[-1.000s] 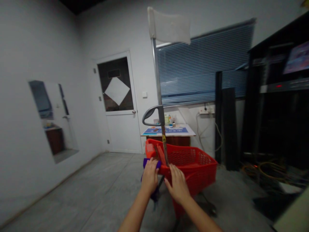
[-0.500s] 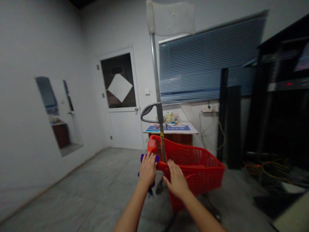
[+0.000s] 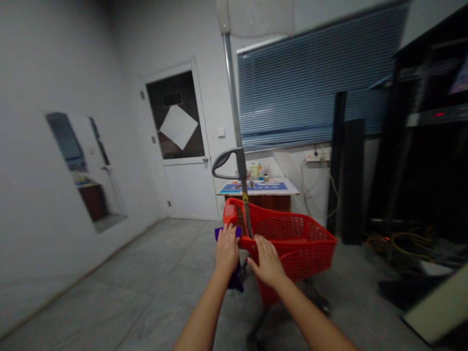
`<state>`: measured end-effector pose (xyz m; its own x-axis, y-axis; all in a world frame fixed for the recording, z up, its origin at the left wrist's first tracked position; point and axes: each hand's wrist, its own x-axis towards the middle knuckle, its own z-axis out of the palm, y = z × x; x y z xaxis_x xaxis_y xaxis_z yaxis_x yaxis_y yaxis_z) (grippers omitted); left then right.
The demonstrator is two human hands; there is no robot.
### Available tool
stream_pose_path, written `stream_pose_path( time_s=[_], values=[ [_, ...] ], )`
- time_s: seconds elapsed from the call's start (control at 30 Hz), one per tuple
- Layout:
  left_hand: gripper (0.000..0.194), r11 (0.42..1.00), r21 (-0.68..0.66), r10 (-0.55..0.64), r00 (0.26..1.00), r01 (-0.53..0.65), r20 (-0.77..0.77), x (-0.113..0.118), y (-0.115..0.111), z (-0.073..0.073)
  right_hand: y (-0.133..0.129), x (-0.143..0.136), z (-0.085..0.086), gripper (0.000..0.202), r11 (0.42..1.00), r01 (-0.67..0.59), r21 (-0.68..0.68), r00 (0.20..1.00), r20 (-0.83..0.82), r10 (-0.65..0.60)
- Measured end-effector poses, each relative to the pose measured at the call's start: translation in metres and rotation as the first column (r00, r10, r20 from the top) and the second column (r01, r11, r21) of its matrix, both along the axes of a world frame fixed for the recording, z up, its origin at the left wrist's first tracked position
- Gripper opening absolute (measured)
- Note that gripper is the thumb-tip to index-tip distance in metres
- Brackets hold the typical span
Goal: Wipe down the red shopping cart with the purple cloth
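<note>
A red shopping cart [image 3: 292,258] with a perforated basket stands in front of me. My left hand [image 3: 226,248] lies over its handle, on a purple cloth [image 3: 235,280] that is draped there and hangs down beside the wrist. The left fingertips curl over the far side, partly out of sight. My right hand [image 3: 269,261] grips the near rim of the basket, fingers over the edge and thumb apart on my side. Between the hands rises a metal pole [image 3: 234,92] with a grey loop handle [image 3: 228,164]; its lower end goes into the cart.
Behind the cart, a small table [image 3: 256,187] carries bottles and a blue printed sheet. A white door [image 3: 190,190] is at the back left, a mirror [image 3: 87,165] on the left wall. Dark panels [image 3: 353,180], loose cables [image 3: 409,243] and a pale board [image 3: 437,309] are on the right.
My view has tilted slightly down, so the room appears higher. The purple cloth now hangs to the right of my left wrist. Both hands keep their places on the cart.
</note>
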<state>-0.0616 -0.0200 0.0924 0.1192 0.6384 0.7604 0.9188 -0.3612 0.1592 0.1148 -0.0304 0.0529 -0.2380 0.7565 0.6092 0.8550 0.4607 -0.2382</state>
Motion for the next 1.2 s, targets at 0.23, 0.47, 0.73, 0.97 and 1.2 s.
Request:
stream_pose_path(
  time_s=[0.23, 0.47, 0.73, 0.97, 1.2],
  values=[
    [0.04, 1.0, 0.026, 0.012, 1.0, -0.012, 0.001, 0.005, 0.005, -0.009, -0.004, -0.009, -0.004, 0.072, 0.998, 0.051, 0.04, 0.999, -0.014, -0.051],
    [0.046, 0.995, 0.088, -0.022, 0.971, 0.044, -0.238, 0.007, -0.004, -0.013, -0.01, -0.003, -0.006, 0.078, 0.999, 0.045, 0.023, 0.998, 0.031, -0.046],
    [0.044, 0.99, 0.069, 0.131, 0.981, -0.122, -0.145, 0.015, -0.006, -0.007, -0.019, -0.008, 0.003, 0.079, 0.997, 0.073, -0.039, 0.996, 0.048, -0.071],
    [0.043, 0.995, 0.057, 0.09, 0.981, -0.081, -0.174, 0.008, -0.006, -0.001, -0.024, -0.006, 0.005, 0.078, 0.997, 0.066, -0.049, 0.997, 0.05, -0.064],
    [0.046, 0.999, 0.043, 0.035, 0.977, -0.027, -0.21, 0.013, -0.01, -0.007, -0.022, -0.005, 0.0, 0.077, 0.998, 0.057, -0.014, 0.998, 0.031, -0.057]
  ],
)
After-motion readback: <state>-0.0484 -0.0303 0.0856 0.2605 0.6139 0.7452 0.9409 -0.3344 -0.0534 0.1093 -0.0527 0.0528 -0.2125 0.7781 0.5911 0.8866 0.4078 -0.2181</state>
